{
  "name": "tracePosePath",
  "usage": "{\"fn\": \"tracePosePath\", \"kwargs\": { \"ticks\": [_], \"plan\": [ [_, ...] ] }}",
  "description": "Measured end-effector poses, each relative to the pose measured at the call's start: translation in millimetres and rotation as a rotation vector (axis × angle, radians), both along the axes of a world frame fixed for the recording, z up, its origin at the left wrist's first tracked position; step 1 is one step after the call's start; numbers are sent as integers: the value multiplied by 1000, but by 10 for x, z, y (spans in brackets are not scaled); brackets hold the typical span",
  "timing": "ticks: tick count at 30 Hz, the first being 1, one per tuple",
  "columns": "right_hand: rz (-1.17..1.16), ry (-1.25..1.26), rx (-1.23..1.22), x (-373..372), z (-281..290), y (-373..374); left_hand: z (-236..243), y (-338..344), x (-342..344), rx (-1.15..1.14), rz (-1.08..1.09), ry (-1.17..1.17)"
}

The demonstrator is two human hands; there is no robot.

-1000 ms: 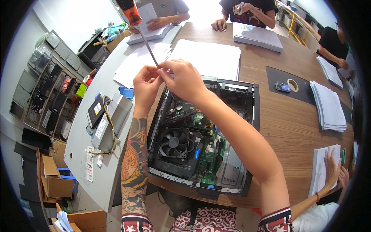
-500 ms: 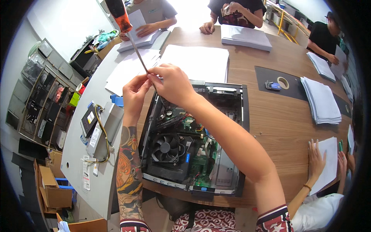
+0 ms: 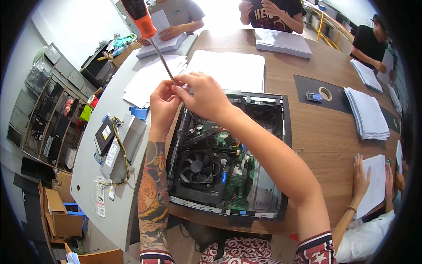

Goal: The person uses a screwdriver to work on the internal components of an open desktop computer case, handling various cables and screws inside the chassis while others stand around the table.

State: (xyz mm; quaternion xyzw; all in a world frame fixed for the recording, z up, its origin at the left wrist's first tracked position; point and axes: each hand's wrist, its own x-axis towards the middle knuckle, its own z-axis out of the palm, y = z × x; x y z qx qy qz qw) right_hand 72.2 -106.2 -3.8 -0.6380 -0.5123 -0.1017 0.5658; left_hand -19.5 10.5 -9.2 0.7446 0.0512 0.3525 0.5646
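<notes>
Screwdriver: a long steel-shafted screwdriver with an orange-and-black handle (image 3: 145, 27) slants from the upper left down to the fingers, above the far left corner of the case; its tip is hidden, so whether it touches anything cannot be told.
Left hand: the left hand (image 3: 162, 103) has thumb and fingers pinched on the shaft, just beside the other hand's fingertips.
Right hand: the right hand (image 3: 203, 94) pinches the same stretch of shaft — the handle itself is in neither hand.
Handle: more of its orange shows than half a second ago, which may mean a slight turn.
Case: the open black rectangular computer case (image 3: 285, 132) lies under the forearms on the brown wood-grain table (image 3: 327, 127); its round black fan (image 3: 196, 168) is in place, and no part has visibly shifted against another.
Work: the two-handed pinch has barely moved, so the handling seems to be at the shaft, not inside the case.
Light-grey table: a grey metal box (image 3: 133, 129) with yellow and black cables lies to the left.
Far side: a co-worker in a dark printed shirt (image 3: 273, 18) now has both hands raised — one rested on the table before.
</notes>
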Motion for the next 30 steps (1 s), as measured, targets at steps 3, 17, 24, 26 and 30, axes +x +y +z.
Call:
{"fn": "tracePosePath", "kwargs": {
  "ticks": [3,17,24,26,30],
  "plan": [
    [-18,-24,-6,30,3,-20,16,2,-26,-7,-43,-8],
    [-19,-2,-61,9,-61,-5,-96,52,45,79,114,34],
    [-22,25,-39,57,-5,-15,-10,-4,7,76,49,1],
    [-39,-6,-53,58,-3,-7,-25,13,14,51,42,1],
    [-7,40,-44,27,15,-4,-15,7,-17,26,46,23]
  ]
}}
